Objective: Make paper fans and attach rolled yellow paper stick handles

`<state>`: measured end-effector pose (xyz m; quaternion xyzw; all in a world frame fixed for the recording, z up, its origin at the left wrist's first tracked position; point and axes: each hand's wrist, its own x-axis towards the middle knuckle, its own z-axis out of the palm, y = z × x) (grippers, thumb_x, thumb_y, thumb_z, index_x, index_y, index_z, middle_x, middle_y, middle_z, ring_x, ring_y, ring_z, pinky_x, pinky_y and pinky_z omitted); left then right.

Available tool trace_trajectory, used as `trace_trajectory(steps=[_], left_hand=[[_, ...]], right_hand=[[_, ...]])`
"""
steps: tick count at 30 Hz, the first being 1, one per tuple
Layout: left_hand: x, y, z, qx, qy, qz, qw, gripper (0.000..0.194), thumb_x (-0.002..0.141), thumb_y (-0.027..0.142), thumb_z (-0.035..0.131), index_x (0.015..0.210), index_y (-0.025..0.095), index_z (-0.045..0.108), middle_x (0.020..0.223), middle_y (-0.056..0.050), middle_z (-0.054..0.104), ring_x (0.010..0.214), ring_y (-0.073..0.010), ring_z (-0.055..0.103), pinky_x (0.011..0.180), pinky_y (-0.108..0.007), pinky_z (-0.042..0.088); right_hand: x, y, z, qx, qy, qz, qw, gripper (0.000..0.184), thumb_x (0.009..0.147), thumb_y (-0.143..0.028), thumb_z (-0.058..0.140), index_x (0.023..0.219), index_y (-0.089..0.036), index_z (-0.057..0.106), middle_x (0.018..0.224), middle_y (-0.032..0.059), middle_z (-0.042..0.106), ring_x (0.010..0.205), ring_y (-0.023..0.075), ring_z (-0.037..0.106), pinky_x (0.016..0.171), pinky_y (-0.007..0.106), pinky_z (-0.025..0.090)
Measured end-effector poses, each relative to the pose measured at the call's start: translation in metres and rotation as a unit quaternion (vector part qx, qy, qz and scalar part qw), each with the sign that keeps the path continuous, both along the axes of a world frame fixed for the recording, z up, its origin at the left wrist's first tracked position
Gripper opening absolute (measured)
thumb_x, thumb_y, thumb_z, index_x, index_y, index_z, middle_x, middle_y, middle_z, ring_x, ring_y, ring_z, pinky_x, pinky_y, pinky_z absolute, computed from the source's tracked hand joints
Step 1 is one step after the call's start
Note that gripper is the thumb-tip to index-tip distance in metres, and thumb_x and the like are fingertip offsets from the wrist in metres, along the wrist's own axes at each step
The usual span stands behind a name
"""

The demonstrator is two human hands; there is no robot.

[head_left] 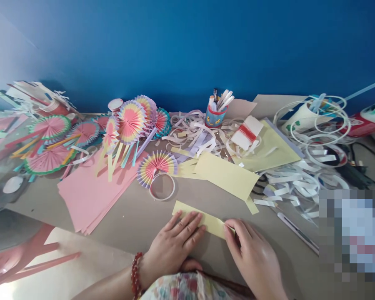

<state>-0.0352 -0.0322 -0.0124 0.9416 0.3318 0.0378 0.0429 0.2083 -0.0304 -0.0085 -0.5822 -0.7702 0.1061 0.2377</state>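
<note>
A narrow yellow paper strip (214,221) lies on the table close to my body. My left hand (183,237), with a red bead bracelet at the wrist, rests flat on its left part with the fingers stretched out. At the strip's right end, my right hand (250,250) pinches the paper between thumb and curled fingers. Just beyond sits a wider yellow paper sheet (226,173). A pleated paper rosette (154,166) in pink, yellow and purple stands behind my left hand, next to a roll of tape (162,186).
Pink paper sheets (90,193) and several finished paper rosettes (131,123) lie at the left. A pen cup (216,114) stands near the blue wall. Curled white paper scraps (293,183) and a utility knife (296,233) are at the right.
</note>
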Motion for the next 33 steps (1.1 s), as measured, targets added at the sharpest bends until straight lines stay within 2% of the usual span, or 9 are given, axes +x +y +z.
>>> trace_trajectory(steps=[4,9,14,19,27,33], left_hand=[[0.0002,0.0000,0.0007,0.002,0.010,-0.001,1.000,0.086,0.091,0.075,0.026,0.152,0.015,0.037,0.162,-0.013,0.029,0.152,-0.0279,0.018,0.124,-0.047,0.011],[0.0003,0.0000,0.0005,0.005,0.012,0.000,1.000,0.086,0.090,0.075,0.025,0.151,0.016,0.038,0.162,-0.013,0.028,0.151,-0.0278,0.019,0.124,-0.046,0.011],[-0.0001,-0.0002,-0.0015,0.001,-0.012,0.001,1.000,0.086,0.090,0.075,0.029,0.151,0.015,0.039,0.161,-0.013,0.031,0.151,-0.0288,0.022,0.123,-0.046,0.015],[-0.0006,0.0007,-0.0043,0.024,-0.001,-0.010,1.000,0.085,0.091,0.075,0.031,0.151,0.015,0.039,0.159,-0.014,0.035,0.150,-0.0297,0.022,0.123,-0.047,0.011],[-0.0005,0.0018,-0.0053,0.044,0.010,-0.018,0.999,0.088,0.090,0.076,0.032,0.151,0.013,0.039,0.159,-0.015,0.034,0.150,-0.0312,0.022,0.123,-0.049,0.011],[-0.0001,0.0009,-0.0069,0.035,0.002,-0.014,0.999,0.086,0.091,0.075,0.031,0.149,0.014,0.042,0.158,-0.015,0.037,0.150,-0.0313,0.025,0.123,-0.049,0.012]], right_hand=[[-0.0002,-0.0004,0.0005,-0.002,0.005,0.000,1.000,0.026,0.104,-0.030,0.038,0.085,-0.023,0.054,0.070,0.0018,0.065,0.060,0.0171,0.062,0.060,0.029,0.040],[-0.0008,-0.0004,0.0005,0.000,0.003,-0.004,1.000,0.025,0.104,-0.029,0.038,0.085,-0.023,0.054,0.070,0.0017,0.064,0.060,0.0172,0.061,0.061,0.029,0.040],[-0.0020,-0.0016,-0.0006,-0.027,0.006,-0.017,0.999,0.025,0.104,-0.027,0.039,0.085,-0.023,0.054,0.072,0.0022,0.065,0.063,0.0173,0.062,0.063,0.030,0.040],[-0.0035,-0.0022,0.0019,-0.032,0.004,-0.033,0.999,0.023,0.104,-0.026,0.039,0.086,-0.022,0.055,0.074,0.0026,0.066,0.066,0.0175,0.063,0.063,0.029,0.041],[-0.0035,-0.0031,-0.0020,-0.004,0.010,-0.050,0.999,0.015,0.103,-0.025,0.042,0.104,-0.019,0.055,0.082,0.0044,0.070,0.070,0.0186,0.067,0.065,0.029,0.045],[-0.0043,-0.0054,-0.0053,-0.004,0.007,-0.047,0.999,0.015,0.102,-0.023,0.042,0.109,-0.018,0.054,0.085,0.0058,0.070,0.074,0.0205,0.068,0.067,0.031,0.047]])
